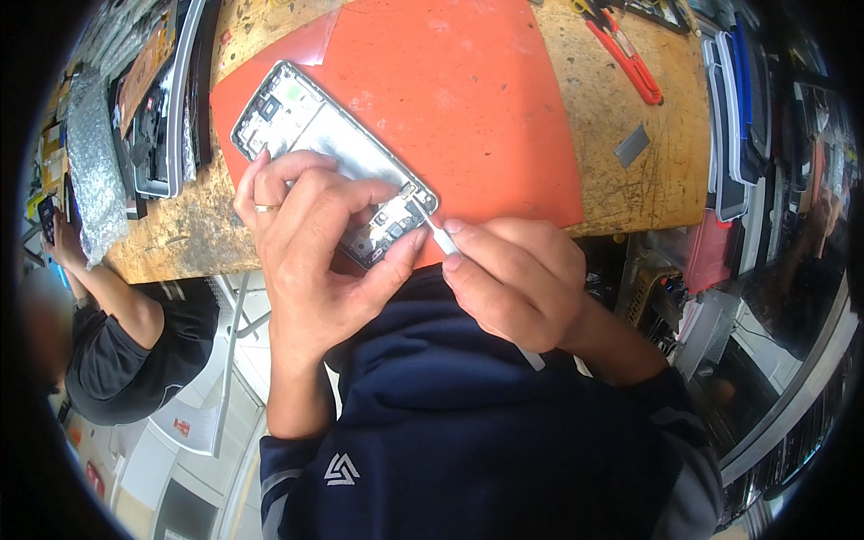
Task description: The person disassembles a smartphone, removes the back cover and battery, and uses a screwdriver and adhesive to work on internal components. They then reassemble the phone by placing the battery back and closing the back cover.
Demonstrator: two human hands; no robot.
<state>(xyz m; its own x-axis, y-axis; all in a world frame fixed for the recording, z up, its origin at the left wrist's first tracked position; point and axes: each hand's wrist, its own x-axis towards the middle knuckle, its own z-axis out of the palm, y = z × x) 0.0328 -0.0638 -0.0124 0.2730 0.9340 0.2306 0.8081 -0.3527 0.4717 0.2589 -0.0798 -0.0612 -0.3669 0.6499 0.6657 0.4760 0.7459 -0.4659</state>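
Note:
An opened phone frame (346, 139), silver with bare inner parts, lies slanted over an orange mat (477, 108). My left hand (310, 229) grips it across its near half, the thumb by the lower right corner and the fingers over the left edge; a ring is on one finger. My right hand (522, 279) is closed round a slim white-handled tool (445, 239), whose thin tip meets the phone's near right corner. What kind of tip it has is too small to tell. The tool's rear end sticks out below my palm.
A red cutter knife (630, 67) and a small grey metal piece (632, 146) lie right on the worn wooden table (621, 202). Phone parts and bubble wrap (94, 162) crowd the left edge. Stacked panels (731, 126) stand at right. Another person (126, 351) sits at left, holding a phone.

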